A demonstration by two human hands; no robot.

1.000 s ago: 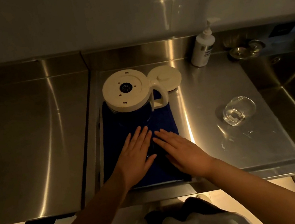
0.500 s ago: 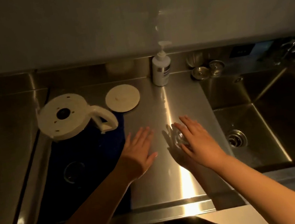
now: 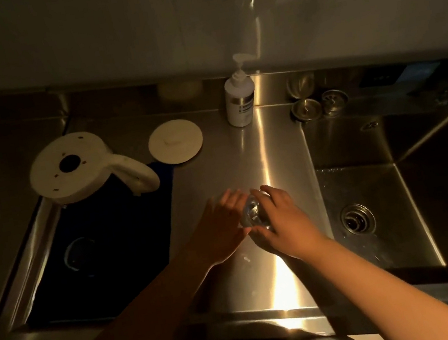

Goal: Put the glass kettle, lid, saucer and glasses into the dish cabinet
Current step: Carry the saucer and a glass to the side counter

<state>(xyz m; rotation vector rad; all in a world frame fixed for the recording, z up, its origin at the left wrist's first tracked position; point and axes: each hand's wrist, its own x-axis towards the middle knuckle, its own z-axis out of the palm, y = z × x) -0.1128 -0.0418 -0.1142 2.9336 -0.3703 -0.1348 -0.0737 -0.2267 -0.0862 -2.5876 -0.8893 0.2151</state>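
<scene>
A small clear glass point(image 3: 254, 214) stands on the steel counter between my hands. My right hand point(image 3: 281, 219) grips it, fingers curled over its far side and thumb at its near side. My left hand point(image 3: 222, 229) lies against the glass's left side with fingers nearly straight. The glass kettle point(image 3: 74, 168) stands upside down on a dark blue cloth point(image 3: 126, 230) at the left, white base up and handle pointing right. Its round white lid point(image 3: 175, 141) lies flat on the counter just beyond the cloth. A faint round glass item point(image 3: 80, 254) sits on the cloth.
A white pump bottle point(image 3: 240, 99) stands at the back of the counter. Two metal sink strainers point(image 3: 318, 103) sit to its right. The steel sink point(image 3: 399, 199) with its drain lies right of my hands. A grey wall rises behind.
Both hands left the blue cloth and moved right to the clear glass. My right hand closed round it and my left hand came up against its side. The view swung right.
</scene>
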